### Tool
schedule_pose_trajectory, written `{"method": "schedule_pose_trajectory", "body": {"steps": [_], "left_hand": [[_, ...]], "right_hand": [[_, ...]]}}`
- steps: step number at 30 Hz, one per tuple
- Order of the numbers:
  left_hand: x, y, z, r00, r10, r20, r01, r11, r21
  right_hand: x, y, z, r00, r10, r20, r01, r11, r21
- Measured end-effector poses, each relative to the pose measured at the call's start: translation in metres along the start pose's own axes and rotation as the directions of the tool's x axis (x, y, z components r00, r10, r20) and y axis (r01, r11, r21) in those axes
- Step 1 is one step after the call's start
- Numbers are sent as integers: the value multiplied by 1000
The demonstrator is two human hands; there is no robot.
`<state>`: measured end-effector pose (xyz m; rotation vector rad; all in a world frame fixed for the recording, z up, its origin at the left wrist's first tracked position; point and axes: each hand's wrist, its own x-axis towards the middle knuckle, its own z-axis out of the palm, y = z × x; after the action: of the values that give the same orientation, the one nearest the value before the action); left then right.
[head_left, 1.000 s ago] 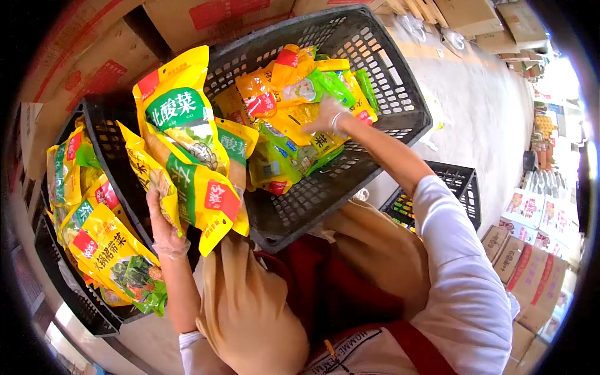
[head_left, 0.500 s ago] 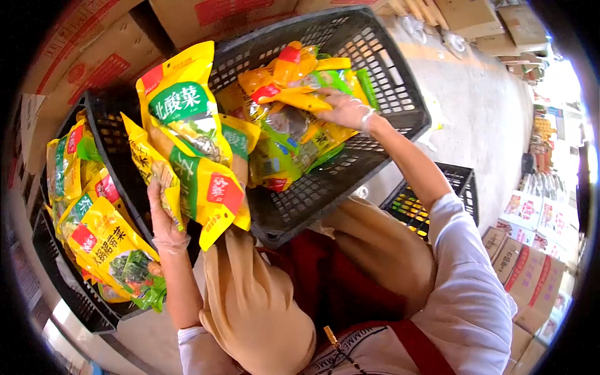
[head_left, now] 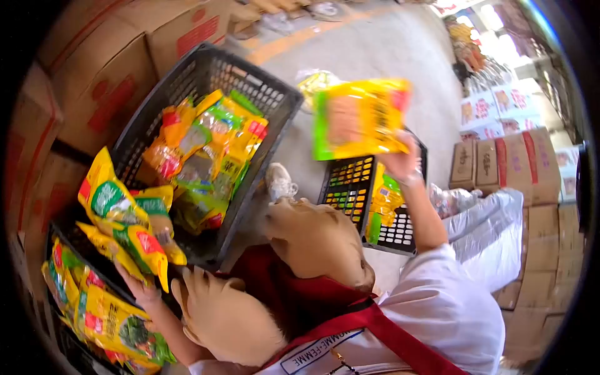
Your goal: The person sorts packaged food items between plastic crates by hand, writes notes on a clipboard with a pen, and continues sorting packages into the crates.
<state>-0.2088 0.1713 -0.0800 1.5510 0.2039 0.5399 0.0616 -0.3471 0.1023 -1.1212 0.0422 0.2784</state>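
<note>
My right hand (head_left: 402,161) is closed on the edge of a yellow-and-green food packet (head_left: 359,119), raised above a small black crate (head_left: 396,236). Yellow packets (head_left: 386,199) lie inside that crate. At lower left, my left hand (head_left: 136,286) grips the bottom of several yellow pickled cabbage packets (head_left: 115,203) with green ovals, its fingers partly hidden under them. The bundle is at the near left corner of a big black crate (head_left: 284,103), which holds a heap of yellow, orange and green packets (head_left: 215,147).
Another black crate (head_left: 62,325) full of packets (head_left: 112,315) stands at lower left. Cardboard boxes (head_left: 119,75) are stacked behind on the left; more boxes (head_left: 515,162) and a silvery plastic sheet (head_left: 494,231) are at right. A shoe (head_left: 281,181) rests between the crates.
My right hand has left the big crate and swung right with a packet. The view has turned right. My left hand still has the cabbage packets.
</note>
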Motion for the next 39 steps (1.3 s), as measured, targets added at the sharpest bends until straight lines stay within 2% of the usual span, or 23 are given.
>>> {"method": "schedule_pose_trajectory", "body": {"steps": [1, 4, 5, 6, 8, 10, 11, 14, 16, 17, 19, 21, 23, 24, 25, 27, 29, 31, 32, 34, 35, 38, 39], "left_hand": [[0, -1, 2, 999, -27, -46, 28, 1000, 11], [-1, 0, 2, 995, -17, -100, 25, 997, 79], [-3, -8, -6, 994, -43, -102, 53, 993, 101], [-3, -5, -5, 992, -69, -105, 76, 995, 69], [0, 0, 0, 989, -98, -115, 103, 994, 37], [1, 4, 1, 989, -94, -114, 99, 994, 44], [1, 6, 2, 988, -103, -112, 109, 993, 49], [3, 10, 7, 975, -156, -160, 166, 985, 47], [8, 13, 10, 889, -381, -253, 281, 892, -355], [10, 14, 12, 849, -453, -271, 288, 828, -482], [12, 16, 18, 979, -75, -189, 70, 997, -34], [17, 10, 6, 787, -528, -319, 331, 798, -503], [16, 8, 4, 694, -667, -269, 278, 594, -755], [11, 8, 6, 801, -523, -291, 310, 779, -546], [7, 8, 9, 882, -361, -305, 270, 914, -302], [8, 10, 10, 982, -85, -167, 74, 995, -73], [12, 13, 11, 887, -376, -270, 216, 852, -477], [18, 16, 12, 739, -620, -263, 164, 544, -823], [18, 17, 13, 739, -607, -292, 157, 577, -802], [19, 24, 17, 758, -581, -297, 153, 602, -784], [18, 22, 15, 762, -584, -278, 185, 609, -771], [16, 22, 14, 783, -553, -286, 215, 671, -709], [9, 11, 9, 919, -319, -232, 216, 898, -383]], "right_hand": [[-23, -10, -45, 996, -80, -46, 74, 990, -116], [-93, -28, -69, 962, -129, -242, 125, 992, -32], [-113, -32, -100, 912, -31, -409, 24, 999, -21], [-130, -28, -144, 742, -1, -670, -250, 928, -278], [-132, -24, -193, 749, -301, -590, -463, 398, -792], [-102, -17, -263, 841, -422, -337, -259, 232, -937], [-57, -5, -137, 827, -306, -472, -269, 522, -809], [56, 51, 36, 984, -166, -67, 4, 395, -918], [122, 108, 97, 978, 45, 204, 177, 337, -925], [158, 145, 107, 952, 168, 254, 216, 216, -952], [219, 206, 136, 886, 410, 217, 290, -126, -949], [272, 279, 129, 889, 458, 20, 202, -352, -914], [276, 317, 144, 924, 383, -2, 174, -423, -889], [276, 330, 146, 954, 299, -29, 132, -502, -855], [272, 338, 143, 950, 310, -32, 136, -503, -854], [262, 340, 132, 970, 239, -52, 2, -224, -975], [259, 324, 141, 951, 308, -7, 60, -209, -976], [247, 299, 148, 888, 454, 72, 213, -268, -940], [233, 273, 152, 891, 448, 70, 210, -271, -939], [191, 203, 155, 894, 412, 178, 208, -29, -978], [173, 175, 141, 942, 272, 198, 157, 165, -974], [103, 48, 121, 993, 95, -66, -104, 489, -866], [74, 12, 111, 992, 20, -124, -111, 591, -799]]}}
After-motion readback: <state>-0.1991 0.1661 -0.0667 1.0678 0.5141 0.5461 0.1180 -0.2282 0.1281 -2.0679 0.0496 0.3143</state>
